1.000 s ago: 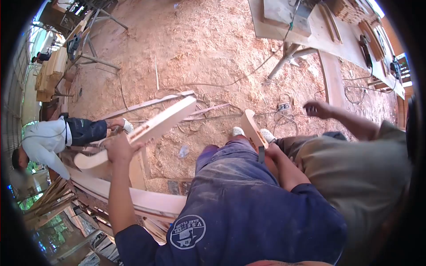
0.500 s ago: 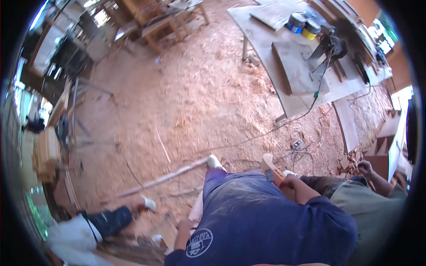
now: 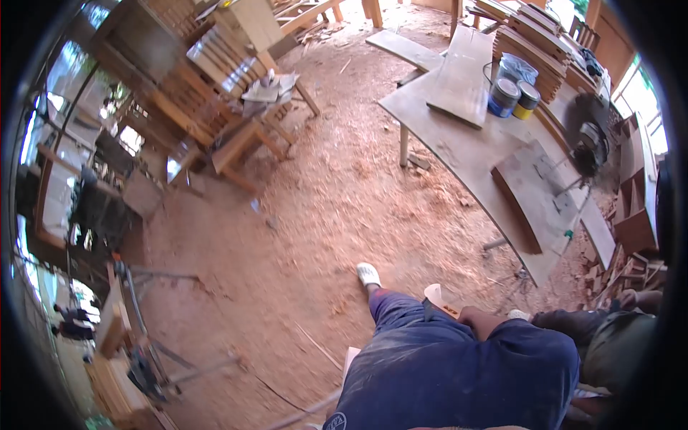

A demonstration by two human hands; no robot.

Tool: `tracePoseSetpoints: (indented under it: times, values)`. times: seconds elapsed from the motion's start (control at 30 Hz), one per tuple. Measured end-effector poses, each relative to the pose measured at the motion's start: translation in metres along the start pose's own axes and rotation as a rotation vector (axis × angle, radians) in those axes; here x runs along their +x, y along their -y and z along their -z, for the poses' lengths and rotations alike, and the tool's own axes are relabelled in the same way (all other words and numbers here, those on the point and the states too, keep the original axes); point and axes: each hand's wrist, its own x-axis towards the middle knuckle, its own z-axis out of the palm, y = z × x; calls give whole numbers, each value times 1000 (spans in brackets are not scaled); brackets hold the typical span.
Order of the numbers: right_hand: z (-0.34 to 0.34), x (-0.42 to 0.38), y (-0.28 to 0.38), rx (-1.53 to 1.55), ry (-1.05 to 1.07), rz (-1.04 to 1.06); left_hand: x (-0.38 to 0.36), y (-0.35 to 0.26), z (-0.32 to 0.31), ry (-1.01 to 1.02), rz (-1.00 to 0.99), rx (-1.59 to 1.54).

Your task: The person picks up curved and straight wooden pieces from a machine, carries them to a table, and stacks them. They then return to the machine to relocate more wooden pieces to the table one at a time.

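Tan sawn timber boards (image 3: 113,390) stacked at lower far left, next to a grey tubular metal stand (image 3: 135,304); beyond, brown slatted wooden furniture (image 3: 186,107) beside a reddish floor (image 3: 308,208) strewn with shavings. Next, a white circular print (image 3: 335,421) on a dusty navy cloth shirt (image 3: 459,373), cut off below, lettering too incomplete to read. Just beside the shirt's left edge, a pale flat strip of wood (image 3: 350,357); left hand out of sight, so cannot tell its grip. Ahead, a white shoe (image 3: 368,274). Farther right, a pale curved-topped wooden piece (image 3: 441,300), tilted, its dark mark too small to read. Right arm lowered, forearm slanting inward, right hand (image 3: 470,316) partly visible at the piece's lower visible end; fingers hidden, so cannot tell whether clamped or merely touching. Beyond, a grey-topped table (image 3: 462,154) bearing a blue-labelled tin (image 3: 502,100) and a yellow-labelled tin (image 3: 527,102), writing illegible; at far right, a co-worker's olive-grey shirt (image 3: 620,351).
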Motion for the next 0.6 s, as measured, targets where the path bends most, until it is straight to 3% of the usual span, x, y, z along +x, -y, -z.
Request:
tracePoseSetpoints:
  times: [0.1,0.13,0.2,0.4,0.6]
  values:
    - [70,46,94,60,-14,99,39,-36,79,9,11,44]
    - [114,18,140,74,-59,58,52,-46,106,9,10,71]
    - [178,16,204,-41,-129,195,77,-69,165,0,2,122]
    - [349,-15,347,85,-280,265,181,-186,341,-31,-74,278]
    - [429,44,442,307,-320,155,310,-332,536,-111,-226,432]
